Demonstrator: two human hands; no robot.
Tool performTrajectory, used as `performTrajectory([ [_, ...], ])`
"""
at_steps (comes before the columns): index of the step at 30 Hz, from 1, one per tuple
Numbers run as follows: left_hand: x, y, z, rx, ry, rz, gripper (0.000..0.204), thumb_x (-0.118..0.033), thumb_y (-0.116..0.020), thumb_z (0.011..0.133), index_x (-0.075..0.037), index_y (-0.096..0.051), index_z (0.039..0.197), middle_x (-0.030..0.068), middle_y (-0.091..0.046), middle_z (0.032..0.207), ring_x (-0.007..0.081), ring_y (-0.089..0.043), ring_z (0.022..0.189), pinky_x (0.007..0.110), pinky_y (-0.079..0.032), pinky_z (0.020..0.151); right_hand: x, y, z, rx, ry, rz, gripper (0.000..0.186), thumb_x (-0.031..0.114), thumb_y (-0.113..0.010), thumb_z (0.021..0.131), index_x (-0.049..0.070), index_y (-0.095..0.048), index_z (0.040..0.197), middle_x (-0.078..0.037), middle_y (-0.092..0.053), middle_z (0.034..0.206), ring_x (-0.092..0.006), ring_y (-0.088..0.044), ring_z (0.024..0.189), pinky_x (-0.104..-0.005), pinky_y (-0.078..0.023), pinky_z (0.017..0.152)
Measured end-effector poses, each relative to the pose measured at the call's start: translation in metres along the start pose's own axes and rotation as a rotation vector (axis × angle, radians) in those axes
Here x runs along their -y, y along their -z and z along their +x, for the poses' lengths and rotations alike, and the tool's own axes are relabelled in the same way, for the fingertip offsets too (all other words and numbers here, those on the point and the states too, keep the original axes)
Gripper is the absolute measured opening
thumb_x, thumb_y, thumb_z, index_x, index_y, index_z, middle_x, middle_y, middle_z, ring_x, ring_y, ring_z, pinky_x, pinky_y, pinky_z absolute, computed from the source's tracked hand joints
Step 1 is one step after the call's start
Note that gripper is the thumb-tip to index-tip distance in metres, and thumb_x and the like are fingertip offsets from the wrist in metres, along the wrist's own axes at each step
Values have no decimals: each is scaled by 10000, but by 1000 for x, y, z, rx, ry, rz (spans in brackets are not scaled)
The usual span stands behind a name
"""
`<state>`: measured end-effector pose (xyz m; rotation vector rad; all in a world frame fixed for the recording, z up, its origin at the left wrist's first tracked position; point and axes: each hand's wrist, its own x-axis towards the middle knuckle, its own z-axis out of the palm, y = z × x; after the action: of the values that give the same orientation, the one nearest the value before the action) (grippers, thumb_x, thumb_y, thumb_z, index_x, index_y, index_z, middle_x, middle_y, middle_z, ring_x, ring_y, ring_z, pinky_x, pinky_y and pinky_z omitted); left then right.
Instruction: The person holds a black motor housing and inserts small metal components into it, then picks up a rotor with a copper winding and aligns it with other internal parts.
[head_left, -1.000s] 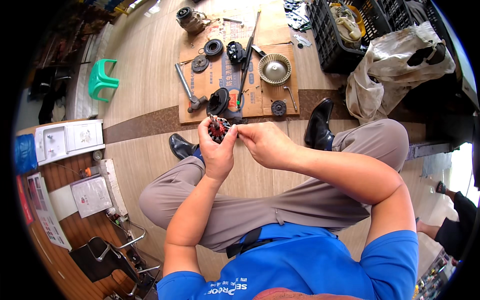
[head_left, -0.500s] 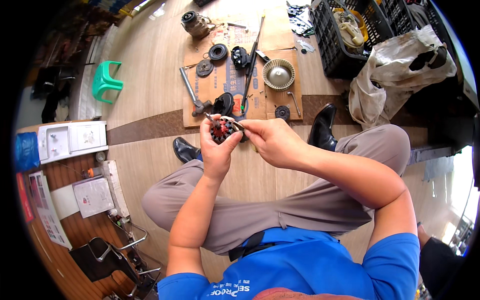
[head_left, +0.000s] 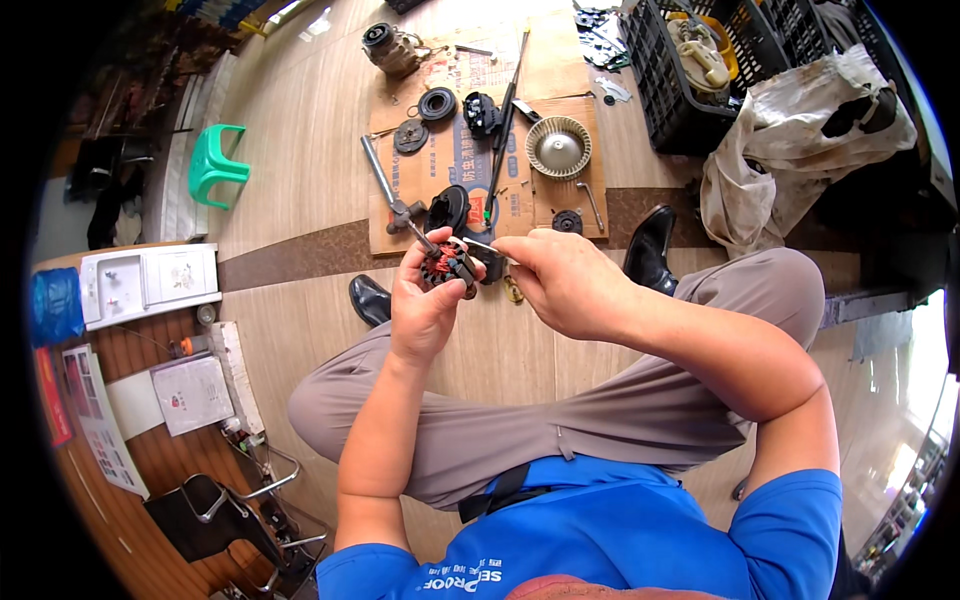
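My left hand (head_left: 420, 315) is closed around a motor armature (head_left: 447, 265) with red windings and a dark slotted core. Its metal shaft tilts up and to the left. Between the thumb and fingers of my right hand (head_left: 568, 285) is a thin, pale metal piece (head_left: 481, 246), whose tip reaches toward the armature's upper right side. Whether that tip touches the armature, I cannot tell. Just beyond the left hand a round black housing (head_left: 447, 208) lies on the cardboard sheet (head_left: 440, 165). A hammer (head_left: 380, 172) rests left of the housing.
Cardboard also bears a blower wheel (head_left: 558, 148), a black pulley ring (head_left: 436, 104), a round plate (head_left: 410, 136), a long black rod (head_left: 508, 130) and a compressor (head_left: 396, 52). Black crates (head_left: 680, 125) and a stained cloth (head_left: 800, 150) stand right; a green stool (head_left: 215, 165) is left.
The armature has turned in my left hand, showing more of its side. My right hand has drawn slightly right with the thin metal piece. A person's dark-clothed figure at the right has mostly left view.
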<state>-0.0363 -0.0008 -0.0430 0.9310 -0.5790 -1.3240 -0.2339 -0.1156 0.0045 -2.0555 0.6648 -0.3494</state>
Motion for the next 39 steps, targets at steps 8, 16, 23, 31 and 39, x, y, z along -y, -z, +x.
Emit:
performTrajectory([
  [8,-4,-8,2,-27,5,-6,711,-137,-793,816,-33,-401,1400,176,-548,1267,256,-637,993,360,-527,865,3,6,0,73,-22,-55,283,106,-554,914,29,-600,1182,-203,-632,1004,-379,-621,956,-468,-498,829],
  [16,1,1,-1,-31,-17,153,541,23,-745,802,-72,-448,1245,138,-563,1188,170,-607,897,279,-511,797,12,9,-1,129,-4,-200,214,179,-586,919,63,-635,1091,-153,-633,916,-355,-638,889,-457,-514,779],
  [23,0,-9,-2,-76,-26,373,531,112,-728,759,-75,-470,1185,87,-575,1171,88,-573,900,233,-492,784,9,6,-2,82,73,-218,161,195,-603,918,91,-655,1029,-126,-622,878,-330,-642,830,-441,-521,721],
  [31,0,-11,-3,-100,-21,548,508,74,-761,753,-74,-495,1160,46,-584,1141,65,-546,904,233,-479,818,4,2,-3,97,113,-357,141,178,-607,909,119,-654,1028,-103,-614,845,-311,-648,780,-425,-525,667],
  [39,4,-10,-3,-84,-96,661,508,6,-804,765,-43,-491,1163,14,-602,1058,61,-591,912,233,-516,809,4,0,-2,114,128,-354,102,71,-590,826,50,-615,923,-137,-614,850,-334,-659,796,-439,-548,688],
])
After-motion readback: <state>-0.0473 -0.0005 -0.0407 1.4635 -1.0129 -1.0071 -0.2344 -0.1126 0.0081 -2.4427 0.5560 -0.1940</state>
